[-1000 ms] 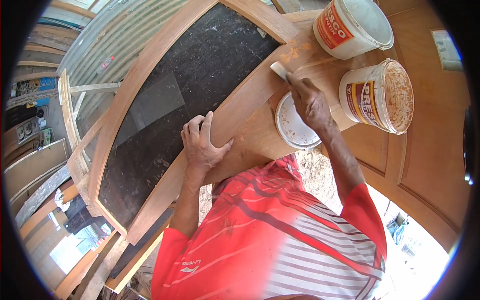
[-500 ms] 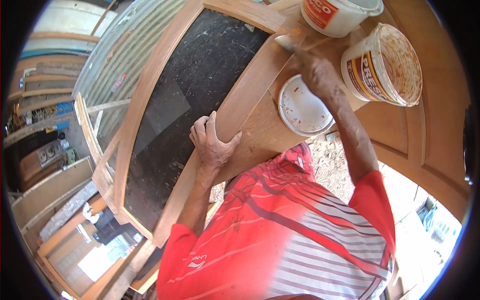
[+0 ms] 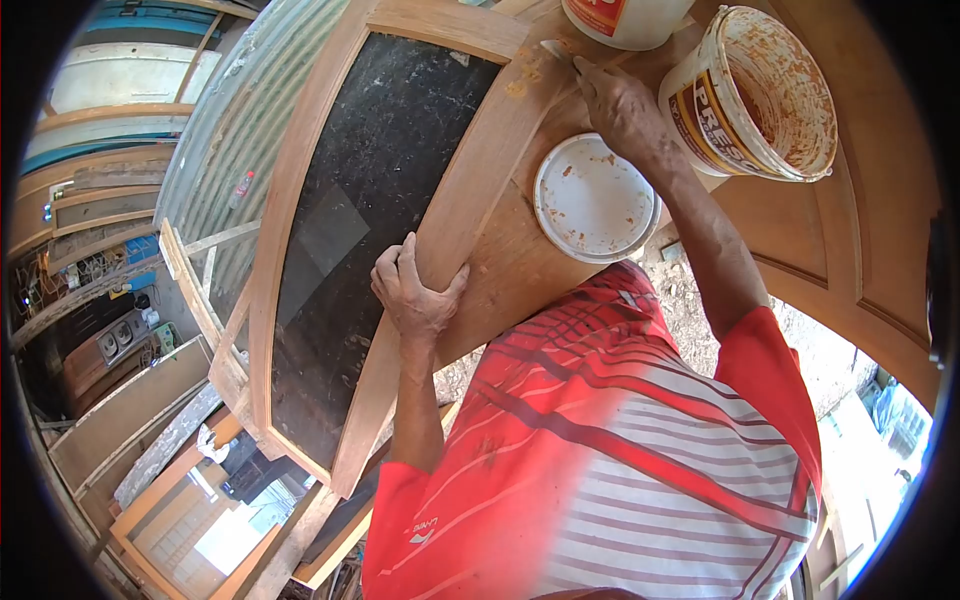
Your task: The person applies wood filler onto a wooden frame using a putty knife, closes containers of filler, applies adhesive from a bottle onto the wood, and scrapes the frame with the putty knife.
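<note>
Across the wooden worktop (image 3: 500, 262), a brown wooden frame (image 3: 470, 185) around a black panel (image 3: 395, 140), likely stiff, best held by its wood.
Left hand (image 3: 415, 298) lies on it, fingers spread; right hand (image 3: 628, 110) has fingers gripping a flat pale-bladed scraper (image 3: 557, 52).

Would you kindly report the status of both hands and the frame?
Left hand on wooden frame. Right hand holding scraper near orange patches. Lid close by, clear of scraper.

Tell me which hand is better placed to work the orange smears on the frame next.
Probably the right hand: it holds the scraper beside the smears, while the left hand rests farther down the frame.
</note>
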### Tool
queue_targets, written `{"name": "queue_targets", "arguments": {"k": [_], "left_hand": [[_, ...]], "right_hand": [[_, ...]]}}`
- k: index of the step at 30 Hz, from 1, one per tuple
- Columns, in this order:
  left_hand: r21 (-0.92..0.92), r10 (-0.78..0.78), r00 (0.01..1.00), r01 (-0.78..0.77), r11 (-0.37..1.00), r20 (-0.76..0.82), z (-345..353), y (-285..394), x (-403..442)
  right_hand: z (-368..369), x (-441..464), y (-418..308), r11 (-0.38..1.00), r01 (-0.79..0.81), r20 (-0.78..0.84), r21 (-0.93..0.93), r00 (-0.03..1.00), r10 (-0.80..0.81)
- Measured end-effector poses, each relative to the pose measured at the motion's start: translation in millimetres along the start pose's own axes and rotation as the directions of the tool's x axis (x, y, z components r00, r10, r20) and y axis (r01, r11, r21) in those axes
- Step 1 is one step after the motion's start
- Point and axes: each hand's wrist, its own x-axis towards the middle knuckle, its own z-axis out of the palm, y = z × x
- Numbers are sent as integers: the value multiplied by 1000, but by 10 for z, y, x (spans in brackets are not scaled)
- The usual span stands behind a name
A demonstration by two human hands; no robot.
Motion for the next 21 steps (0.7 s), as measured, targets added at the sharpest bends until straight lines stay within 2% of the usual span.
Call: {"name": "queue_targets", "arguments": {"k": [2, 5, 6, 9, 10, 13, 14, 17, 18, 21], "left_hand": [[-14, -27, 1000, 27, 1000, -2, -33, 12, 5], [-44, -33, 999, 33, 998, 3, -38, 32, 14], [-51, -45, 999, 45, 998, -6, -35, 25, 9], [-93, -38, 999, 36, 995, -22, -26, -19, 3], [-90, -42, 999, 39, 995, -26, -33, -38, -3], [-91, -45, 999, 43, 995, -23, -27, -28, 22], [-89, -57, 998, 56, 994, -14, -55, -6, 27], [-105, -70, 998, 69, 992, -6, -89, 25, 2], [-110, -63, 998, 62, 992, -7, -90, 10, 14], [-102, -55, 998, 53, 993, -15, -84, -2, 4]], "right_hand": [[52, -64, -50, 992, 124, 20, 6, 992, -124], [-98, -107, -299, 997, 65, 182, -40, 982, -57], [185, -154, 19, 987, 116, -1, -109, 993, -117], [23, -38, -229, 999, 36, 52, 6, 998, -36], [-10, -71, -326, 994, 113, 209, -2, 972, -110], [35, -283, -585, 980, 194, 148, 44, 969, -198], [55, -252, -500, 984, 100, 96, 150, 989, -116], [83, -128, -524, 997, -17, 23, 76, 1000, 15], [-12, -135, -661, 986, -110, 207, 123, 975, 83], [17, -258, -815, 977, 136, 203, 162, 965, -168]]}}
